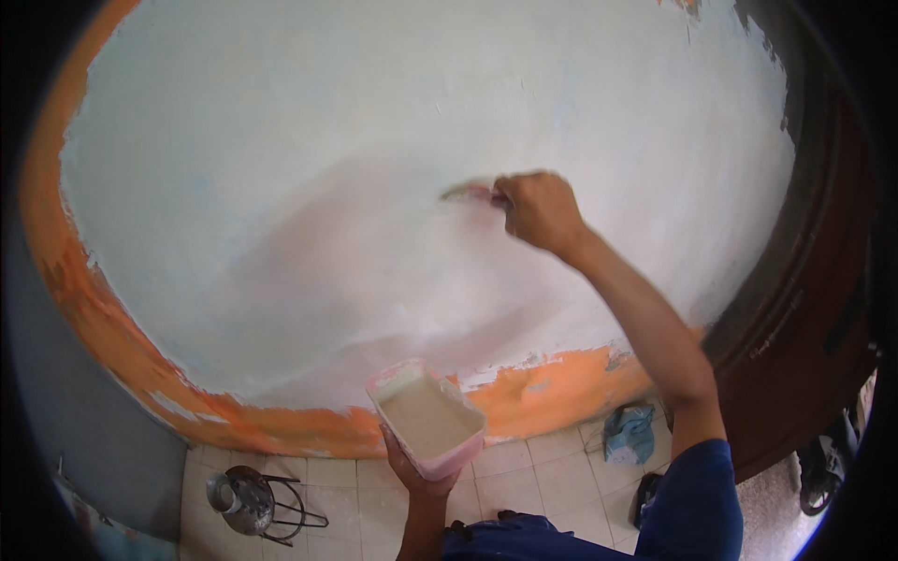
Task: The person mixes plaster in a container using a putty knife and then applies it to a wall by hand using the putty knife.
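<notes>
Brush (468,194) pressed to white wall (281,168), far centre, gripped in my right hand (541,211), fingers curled tight. Left hand (416,467) cups pink paint tub (428,418) from below (near, lower centre).

The single head-worn fisheye view looked forward and slightly down from close range at the pale wall (374,140), taking in tiled floor (533,486) below, with both forearms entering from its lower edge.
</notes>
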The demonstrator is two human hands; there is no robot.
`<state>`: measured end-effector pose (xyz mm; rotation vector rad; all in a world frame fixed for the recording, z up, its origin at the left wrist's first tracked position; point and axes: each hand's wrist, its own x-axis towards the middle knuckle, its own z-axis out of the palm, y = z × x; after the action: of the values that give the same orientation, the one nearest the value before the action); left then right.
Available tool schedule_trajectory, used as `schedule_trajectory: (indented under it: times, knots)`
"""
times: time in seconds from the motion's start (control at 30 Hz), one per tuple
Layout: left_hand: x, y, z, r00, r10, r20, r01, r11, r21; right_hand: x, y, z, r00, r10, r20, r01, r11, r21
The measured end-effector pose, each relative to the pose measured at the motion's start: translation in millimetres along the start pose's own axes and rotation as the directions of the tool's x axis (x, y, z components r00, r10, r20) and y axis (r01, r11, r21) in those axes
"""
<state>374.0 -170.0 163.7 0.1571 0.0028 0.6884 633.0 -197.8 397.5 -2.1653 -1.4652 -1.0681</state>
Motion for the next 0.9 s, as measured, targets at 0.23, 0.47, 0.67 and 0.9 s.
schedule_trajectory:
  times: [0.23,0.47,0.67,0.9]
  knots:
    - [0,-1,-19,0.999,-0.013,-0.044,0.011,0.999,-0.047,100,39,-39,0.994,-0.05,-0.098,0.032,0.983,-0.183]
    - [-1,-1,-23,0.997,0.06,-0.055,-0.062,0.998,-0.024,143,56,-143,0.956,-0.09,-0.279,0.082,0.996,-0.04]
    - [-13,7,-5,0.998,0.057,-0.019,-0.056,0.998,0.032,96,60,-89,0.676,-0.309,-0.669,0.037,0.921,-0.388]
    - [-13,12,-35,0.989,0.149,0.012,-0.148,0.971,0.188,-6,13,41,0.89,-0.344,-0.301,0.23,0.906,-0.356]
